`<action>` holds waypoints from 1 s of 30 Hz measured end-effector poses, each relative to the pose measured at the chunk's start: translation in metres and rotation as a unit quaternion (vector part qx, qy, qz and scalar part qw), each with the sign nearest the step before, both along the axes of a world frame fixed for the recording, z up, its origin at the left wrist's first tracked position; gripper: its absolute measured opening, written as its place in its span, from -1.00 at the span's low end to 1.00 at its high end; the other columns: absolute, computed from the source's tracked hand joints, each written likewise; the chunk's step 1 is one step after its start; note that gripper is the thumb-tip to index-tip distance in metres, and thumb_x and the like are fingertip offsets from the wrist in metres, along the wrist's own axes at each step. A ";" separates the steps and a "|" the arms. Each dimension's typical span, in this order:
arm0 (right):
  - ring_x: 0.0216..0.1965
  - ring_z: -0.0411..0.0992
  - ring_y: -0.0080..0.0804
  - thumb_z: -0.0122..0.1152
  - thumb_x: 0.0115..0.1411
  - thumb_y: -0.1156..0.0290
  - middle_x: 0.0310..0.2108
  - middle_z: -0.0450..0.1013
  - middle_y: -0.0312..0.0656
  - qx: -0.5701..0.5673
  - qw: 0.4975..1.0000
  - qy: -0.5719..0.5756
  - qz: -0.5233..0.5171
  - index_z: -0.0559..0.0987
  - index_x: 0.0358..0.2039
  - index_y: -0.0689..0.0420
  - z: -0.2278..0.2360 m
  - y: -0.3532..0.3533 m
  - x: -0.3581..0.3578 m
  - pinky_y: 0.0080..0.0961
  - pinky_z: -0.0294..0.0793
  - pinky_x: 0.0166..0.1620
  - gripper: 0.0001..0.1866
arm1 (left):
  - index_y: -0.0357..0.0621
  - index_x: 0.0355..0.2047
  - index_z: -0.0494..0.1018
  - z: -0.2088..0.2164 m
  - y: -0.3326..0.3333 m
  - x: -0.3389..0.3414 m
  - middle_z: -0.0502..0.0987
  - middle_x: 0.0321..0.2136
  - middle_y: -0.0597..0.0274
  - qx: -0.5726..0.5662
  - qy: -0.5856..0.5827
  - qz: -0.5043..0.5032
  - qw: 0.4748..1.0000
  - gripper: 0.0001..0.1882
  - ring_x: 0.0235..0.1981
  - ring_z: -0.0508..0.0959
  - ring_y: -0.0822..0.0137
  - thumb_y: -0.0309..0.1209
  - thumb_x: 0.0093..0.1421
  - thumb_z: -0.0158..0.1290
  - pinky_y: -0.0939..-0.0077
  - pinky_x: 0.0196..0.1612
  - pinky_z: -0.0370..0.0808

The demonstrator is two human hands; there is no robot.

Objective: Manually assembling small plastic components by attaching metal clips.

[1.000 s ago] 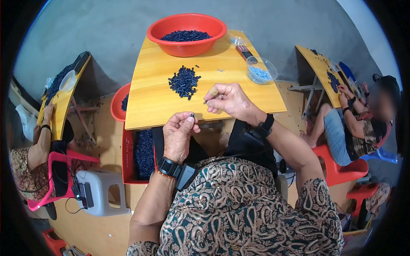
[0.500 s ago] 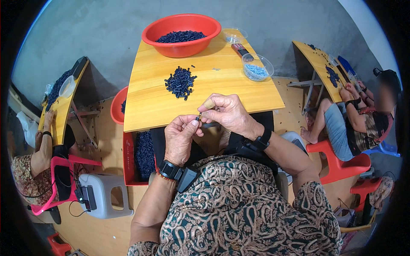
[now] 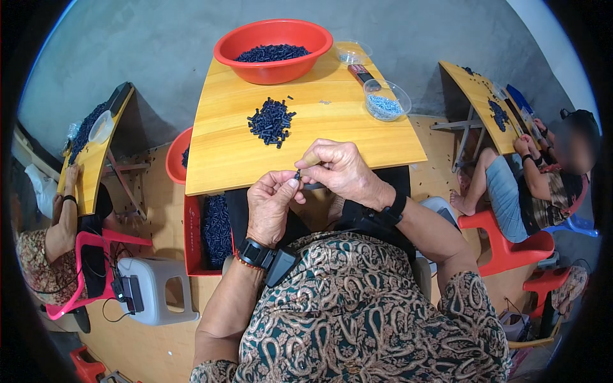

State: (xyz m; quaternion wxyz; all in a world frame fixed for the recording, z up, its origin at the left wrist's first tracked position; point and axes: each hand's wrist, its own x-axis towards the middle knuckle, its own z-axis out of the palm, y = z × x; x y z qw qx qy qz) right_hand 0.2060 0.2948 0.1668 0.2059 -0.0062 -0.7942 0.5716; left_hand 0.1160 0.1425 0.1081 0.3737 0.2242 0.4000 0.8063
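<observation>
Fingertips (image 3: 292,184) partly hide the small dark piece (image 3: 297,175).

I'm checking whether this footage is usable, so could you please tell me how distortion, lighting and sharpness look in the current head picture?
Head view: fisheye, black corners, with left-side table and right-side table slanted; light fairly even, soft shadow on the wall beside the left-side table; left hand and right hand clear, the small dark piece between them too tiny for detail.
</observation>
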 end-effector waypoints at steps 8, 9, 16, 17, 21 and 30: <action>-0.43 0.53 -0.54 0.14 0.10 0.72 -0.42 0.48 -0.16 -0.008 1.000 -0.002 -0.008 0.60 -0.35 0.38 -0.002 -0.001 0.000 -0.64 0.54 -0.33 -0.89 | -0.29 -0.22 0.47 -0.001 0.000 0.000 0.60 -0.34 0.06 0.003 -0.005 -0.002 1.000 -0.87 -0.46 0.56 0.42 -0.51 0.24 0.09 0.53 -0.35 0.56; -0.43 0.53 -0.54 0.14 0.10 0.72 -0.42 0.48 -0.16 -0.008 1.000 -0.002 -0.008 0.60 -0.35 0.38 -0.002 -0.001 0.000 -0.64 0.54 -0.33 -0.89 | -0.29 -0.22 0.47 -0.001 0.000 0.000 0.60 -0.34 0.06 0.003 -0.005 -0.002 1.000 -0.87 -0.46 0.56 0.42 -0.51 0.24 0.09 0.53 -0.35 0.56; -0.43 0.52 -0.43 0.17 0.01 0.72 -0.45 0.48 -0.11 0.070 0.997 0.027 -0.004 0.62 -0.35 0.32 -0.005 0.001 -0.002 -0.58 0.52 -0.35 -0.83 | -0.30 -0.23 0.46 0.000 0.001 0.003 0.60 -0.36 0.07 -0.006 0.007 0.021 1.000 -0.88 -0.47 0.56 0.41 -0.54 0.22 0.10 0.51 -0.35 0.56; -0.43 0.52 -0.39 0.18 -0.02 0.71 -0.46 0.48 -0.10 0.065 0.998 0.023 -0.001 0.62 -0.35 0.31 -0.005 0.001 -0.002 -0.55 0.51 -0.35 -0.82 | -0.30 -0.24 0.46 0.000 0.001 0.003 0.59 -0.36 0.07 -0.012 0.010 0.027 1.000 -0.88 -0.47 0.56 0.41 -0.54 0.22 0.10 0.51 -0.36 0.56; -0.42 0.51 -0.32 0.20 -0.04 0.69 -0.49 0.47 -0.10 0.145 0.988 0.048 0.014 0.63 -0.36 0.28 0.001 0.006 -0.002 -0.50 0.49 -0.35 -0.81 | -0.35 -0.28 0.46 0.005 0.000 0.005 0.60 -0.36 0.05 -0.019 0.031 0.045 0.998 -0.92 -0.50 0.53 0.48 -0.61 0.21 0.08 0.63 -0.38 0.53; -0.44 0.48 -0.25 0.22 -0.06 0.68 -0.51 0.44 -0.11 0.160 0.986 0.017 0.035 0.64 -0.39 0.22 -0.003 0.000 0.000 -0.44 0.46 -0.35 -0.82 | -0.35 -0.32 0.46 0.000 0.000 0.007 0.60 -0.41 0.06 -0.036 0.041 0.047 0.997 -0.96 -0.50 0.53 0.48 -0.60 0.22 0.06 0.64 -0.39 0.52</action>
